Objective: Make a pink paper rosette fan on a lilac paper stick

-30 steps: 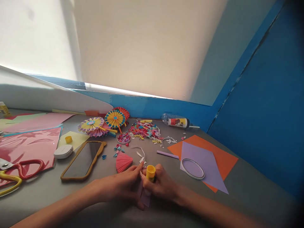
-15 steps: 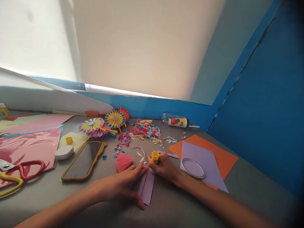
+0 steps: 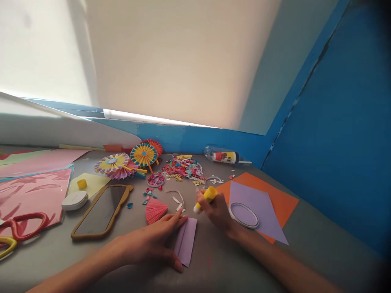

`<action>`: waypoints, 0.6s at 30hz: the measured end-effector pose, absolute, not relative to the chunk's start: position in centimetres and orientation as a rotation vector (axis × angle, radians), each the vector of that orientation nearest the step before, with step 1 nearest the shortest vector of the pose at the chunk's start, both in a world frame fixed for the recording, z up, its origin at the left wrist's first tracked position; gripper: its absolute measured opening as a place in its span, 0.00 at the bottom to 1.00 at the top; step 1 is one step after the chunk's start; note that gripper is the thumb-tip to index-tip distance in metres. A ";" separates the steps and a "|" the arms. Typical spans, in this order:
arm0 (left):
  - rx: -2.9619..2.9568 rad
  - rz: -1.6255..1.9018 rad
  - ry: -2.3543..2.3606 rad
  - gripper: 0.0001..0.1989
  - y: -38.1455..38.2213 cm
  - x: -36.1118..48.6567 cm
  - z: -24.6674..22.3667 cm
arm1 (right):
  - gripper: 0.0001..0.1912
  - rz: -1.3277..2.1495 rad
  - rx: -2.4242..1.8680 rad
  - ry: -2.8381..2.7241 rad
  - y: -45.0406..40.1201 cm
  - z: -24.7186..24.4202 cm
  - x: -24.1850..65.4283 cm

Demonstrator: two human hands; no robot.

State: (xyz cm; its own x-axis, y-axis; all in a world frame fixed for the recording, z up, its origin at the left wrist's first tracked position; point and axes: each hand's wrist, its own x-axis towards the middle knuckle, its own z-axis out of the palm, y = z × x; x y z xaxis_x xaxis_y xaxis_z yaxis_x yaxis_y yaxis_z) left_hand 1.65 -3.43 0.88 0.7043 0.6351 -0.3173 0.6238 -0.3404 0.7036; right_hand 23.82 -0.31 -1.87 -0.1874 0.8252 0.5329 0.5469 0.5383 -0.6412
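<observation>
A: Your grip on the right is closed around the yellow glue stick [image 3: 210, 194]; your right hand [image 3: 218, 209] holds it tilted, with its white end down and apart from the folded purple paper [image 3: 188, 242].

B: Your left grip is spread rather than pinched. Your left hand [image 3: 152, 240] has its fingertips at the paper's far end and its thumb by the near corner, with the paper lying on the counter [image 3: 232, 268] between your hands.

A: So where are you exposed to trouble?

B: At that thumb, I'd say. You touch the paper mostly along its left side, so a sideways drag of the stick on the free right side could swivel it or lift the fold.

A: And look at the white end of your stick. It seems uncovered, so a low sweep could smear the counter or pick up the paper scraps [image 3: 176, 200] just beyond your left fingertips.

B: Your left knuckles are also very near the pink pleated fan [image 3: 155, 210]; I can't tell whether they touch. Should you slide that hand outward, you could crush its folds.

A: On your other side, the white ring [image 3: 258, 219] lies on the purple sheet [image 3: 269, 211], close to your right wrist. If you swing back carelessly, your wrist could catch the ring or shift the sheet.
</observation>
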 end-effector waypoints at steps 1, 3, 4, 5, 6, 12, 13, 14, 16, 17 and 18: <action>2.047 0.019 0.964 0.51 -3.4 1.6 0.8 | 0.18 0.401 -1.109 -1.916 -0.6 -2.1 23.5; 2.063 0.055 0.935 0.51 -3.3 1.7 0.5 | 0.18 0.424 -1.081 -2.006 -1.2 -2.7 22.9; 2.075 0.080 0.912 0.51 -3.3 1.7 0.4 | 0.18 0.435 -1.071 -2.042 -1.4 -3.0 22.7; 2.085 0.103 0.890 0.50 -3.3 1.8 0.4 | 0.18 0.451 -1.060 -2.076 -1.6 -3.2 22.5; 2.089 0.114 0.874 0.50 -3.3 1.8 0.4 | 0.18 0.474 -1.047 -2.109 -1.7 -3.5 22.4; 2.078 0.112 0.863 0.50 -3.2 1.9 0.5 | 0.16 0.534 -1.049 -2.150 -1.5 -3.6 22.5; 2.081 0.120 0.855 0.50 -3.2 1.8 0.3 | 0.16 0.527 -1.056 -2.143 -1.6 -3.6 22.4; 2.082 0.131 0.848 0.50 -3.1 1.8 0.1 | 0.16 0.531 -1.044 -2.156 -1.7 -3.6 22.4; 2.087 0.159 0.828 0.53 -3.0 1.7 -0.3 | 0.16 0.549 -0.993 -2.203 -1.9 -3.6 22.1; 2.091 0.167 0.820 0.53 -3.0 1.7 -0.4 | 0.16 0.552 -0.976 -2.216 -2.0 -3.6 22.1; 2.095 0.172 0.816 0.53 -2.9 1.7 -0.5 | 0.16 0.542 -0.977 -2.211 -2.0 -3.6 22.0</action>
State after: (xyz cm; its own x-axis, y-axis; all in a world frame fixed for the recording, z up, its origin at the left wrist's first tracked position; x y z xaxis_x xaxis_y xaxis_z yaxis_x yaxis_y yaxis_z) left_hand 1.67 -2.94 -0.53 0.7767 0.6079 -0.1651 0.4898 -0.4181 0.7650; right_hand 22.03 -2.01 -3.58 -0.5094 0.7638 0.3964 0.4940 0.6367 -0.5921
